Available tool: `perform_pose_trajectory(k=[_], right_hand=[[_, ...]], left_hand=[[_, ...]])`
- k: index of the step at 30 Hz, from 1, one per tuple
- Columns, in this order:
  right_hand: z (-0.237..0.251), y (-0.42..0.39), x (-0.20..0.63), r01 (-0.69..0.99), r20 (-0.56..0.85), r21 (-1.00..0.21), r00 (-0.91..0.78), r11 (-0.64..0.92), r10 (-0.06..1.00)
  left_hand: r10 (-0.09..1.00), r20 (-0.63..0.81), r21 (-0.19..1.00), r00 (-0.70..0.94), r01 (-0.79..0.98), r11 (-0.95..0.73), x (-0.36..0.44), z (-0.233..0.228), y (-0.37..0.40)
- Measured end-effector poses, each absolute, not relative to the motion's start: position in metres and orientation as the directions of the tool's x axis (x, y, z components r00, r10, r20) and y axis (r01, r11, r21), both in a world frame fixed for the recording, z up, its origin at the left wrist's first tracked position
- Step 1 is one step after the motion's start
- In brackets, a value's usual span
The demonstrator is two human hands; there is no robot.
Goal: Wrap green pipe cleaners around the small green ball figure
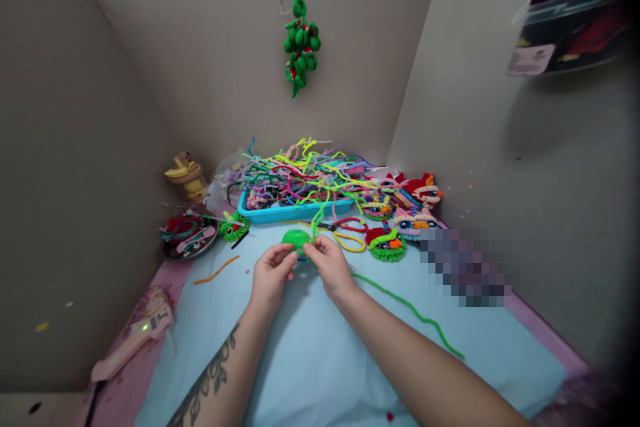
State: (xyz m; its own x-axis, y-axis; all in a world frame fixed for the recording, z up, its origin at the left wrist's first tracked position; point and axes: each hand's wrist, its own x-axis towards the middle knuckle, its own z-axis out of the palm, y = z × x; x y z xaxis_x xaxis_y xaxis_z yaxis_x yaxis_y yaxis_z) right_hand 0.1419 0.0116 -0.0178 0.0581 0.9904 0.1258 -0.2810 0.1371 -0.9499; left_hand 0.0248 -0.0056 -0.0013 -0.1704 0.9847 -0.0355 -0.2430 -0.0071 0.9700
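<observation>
Both my hands meet over the light blue mat (310, 360). My left hand (270, 275) and my right hand (331, 265) pinch a small bright green coiled pipe-cleaner piece (296, 239) between their fingertips. A long green pipe cleaner (415, 312) trails from under my right hand across the mat to the right. A lighter green strand (320, 213) rises from the piece toward the pile behind.
A blue tray (280, 213) heaped with coloured pipe cleaners stands behind. Finished fuzzy figures (386, 244) lie to its right, scissors (346, 224) near them. A dark dish (189, 237) and a pink glue gun (135, 333) sit left. A green ornament (301, 45) hangs on the wall.
</observation>
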Motion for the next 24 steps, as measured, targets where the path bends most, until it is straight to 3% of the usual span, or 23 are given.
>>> perform_pose_trajectory(k=[6, 11, 15, 21, 24], right_hand=[[-0.014, 0.011, 0.146, -0.117, 0.250, -0.961, 0.017, 0.250, 0.968], [-0.008, 0.009, 0.149, 0.156, 0.448, -0.884, 0.011, 0.441, 0.894], [-0.010, 0.011, 0.149, 0.241, 0.508, -0.843, 0.066, 0.480, 0.859], [-0.016, 0.013, 0.142, 0.146, 0.347, -0.936, 0.229, 0.320, 0.910], [-0.018, 0.014, 0.139, 0.027, 0.236, -0.971, 0.216, 0.236, 0.947]], left_hand=[[0.986, -0.048, 0.969, -0.158, -0.246, 0.008, 0.016, -0.006, 0.000], [0.978, -0.057, 0.981, -0.199, -0.191, 0.018, 0.019, -0.006, -0.002], [0.978, -0.057, 0.987, -0.199, -0.160, 0.025, 0.022, -0.006, -0.005], [0.966, -0.032, 0.997, -0.256, -0.080, 0.012, 0.027, -0.006, -0.008], [0.955, -0.012, 0.999, -0.297, -0.042, -0.001, 0.027, -0.006, -0.008]])
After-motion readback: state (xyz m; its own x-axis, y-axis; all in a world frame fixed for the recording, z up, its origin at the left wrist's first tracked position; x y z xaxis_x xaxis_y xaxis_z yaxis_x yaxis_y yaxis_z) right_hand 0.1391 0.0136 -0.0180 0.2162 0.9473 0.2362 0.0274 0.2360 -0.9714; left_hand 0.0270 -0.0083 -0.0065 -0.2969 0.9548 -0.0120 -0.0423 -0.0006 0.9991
